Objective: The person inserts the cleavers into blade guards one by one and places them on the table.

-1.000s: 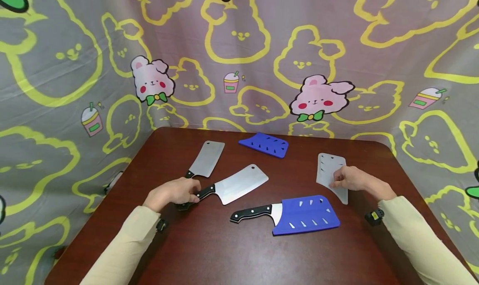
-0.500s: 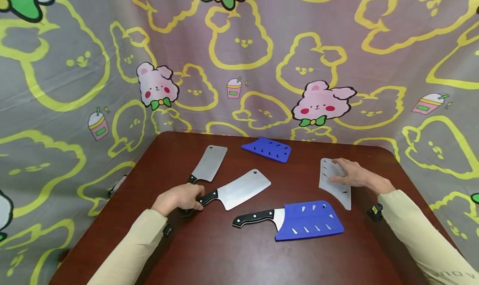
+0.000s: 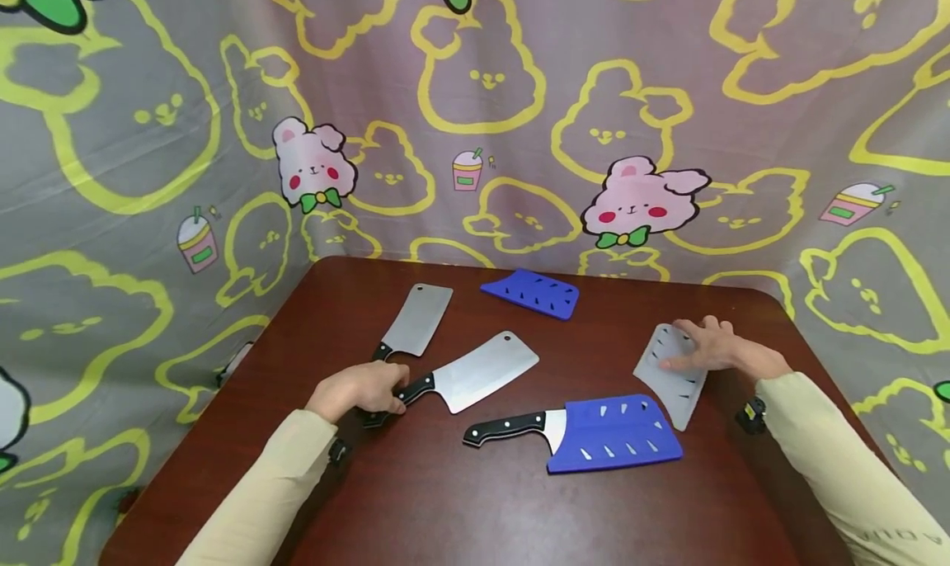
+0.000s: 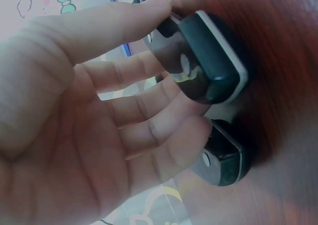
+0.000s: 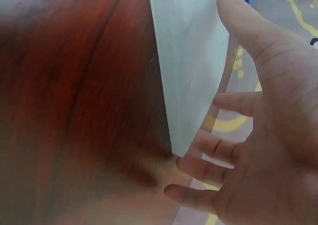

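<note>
My left hand [image 3: 361,390] pinches the black riveted handle of a bare cleaver [image 3: 484,371], whose blade points to the far right. In the left wrist view, the thumb is on that handle [image 4: 212,58], with the fingers behind; a second handle [image 4: 221,160] is beside the little finger. That one belongs to a smaller cleaver [image 3: 419,320] lying farther back. At the right, my right hand [image 3: 714,351] grips a grey slotted blade guard [image 3: 670,384], thumb on its near face. In the right wrist view the blade guard [image 5: 186,66] is angled, its fingers along the far edge.
A cleaver in a blue blade guard [image 3: 619,436] lies between the hands toward the front, handle to the left. Another blue blade guard [image 3: 536,292] lies at the back. A patterned curtain [image 3: 519,112] hangs behind the dark wooden table [image 3: 475,516].
My right hand has spread its fingers over the grey blade guard and turned it, its lower tip swinging left. My left hand stays at the cleaver's handle. The view has shifted slightly.
</note>
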Motion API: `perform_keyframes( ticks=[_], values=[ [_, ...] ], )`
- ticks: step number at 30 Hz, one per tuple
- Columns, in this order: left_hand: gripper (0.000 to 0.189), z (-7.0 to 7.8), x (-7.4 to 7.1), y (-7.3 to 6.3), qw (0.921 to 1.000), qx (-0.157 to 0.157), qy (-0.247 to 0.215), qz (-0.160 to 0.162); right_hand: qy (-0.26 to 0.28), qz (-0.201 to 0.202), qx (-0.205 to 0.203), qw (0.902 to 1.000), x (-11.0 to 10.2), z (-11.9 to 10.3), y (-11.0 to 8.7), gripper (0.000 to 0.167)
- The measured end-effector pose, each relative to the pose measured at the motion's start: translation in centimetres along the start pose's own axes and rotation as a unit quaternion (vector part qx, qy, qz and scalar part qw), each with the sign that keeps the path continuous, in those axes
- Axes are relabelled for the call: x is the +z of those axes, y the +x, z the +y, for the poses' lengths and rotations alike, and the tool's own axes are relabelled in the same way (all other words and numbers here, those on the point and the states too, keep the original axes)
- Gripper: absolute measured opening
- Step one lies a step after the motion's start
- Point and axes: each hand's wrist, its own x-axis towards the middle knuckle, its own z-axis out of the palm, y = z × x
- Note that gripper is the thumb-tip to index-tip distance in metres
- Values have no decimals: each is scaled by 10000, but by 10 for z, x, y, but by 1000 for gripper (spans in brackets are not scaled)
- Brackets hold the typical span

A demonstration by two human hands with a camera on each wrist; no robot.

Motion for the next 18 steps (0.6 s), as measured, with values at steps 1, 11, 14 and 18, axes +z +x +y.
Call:
perform_keyframes(
  ticks=[1, 11, 14, 18],
  values=[
    [26, 0, 0, 0, 10000, 2, -4, 6, -46, -21, 77, 10000, 0, 2, -3, 113],
    [24, -1, -2, -2, 10000, -22, 49, 22, 620, -640, 593, 9943, -1, 31, -17, 101],
    [24, -1, -1, -1, 10000, 6, 40, 17, 817, -628, 573, 9930, 2, 40, -19, 92],
    [22, -2, -1, 0, 10000, 53, 30, 40, 1235, -589, 492, 9894, 4, 48, -24, 76]
  ],
)
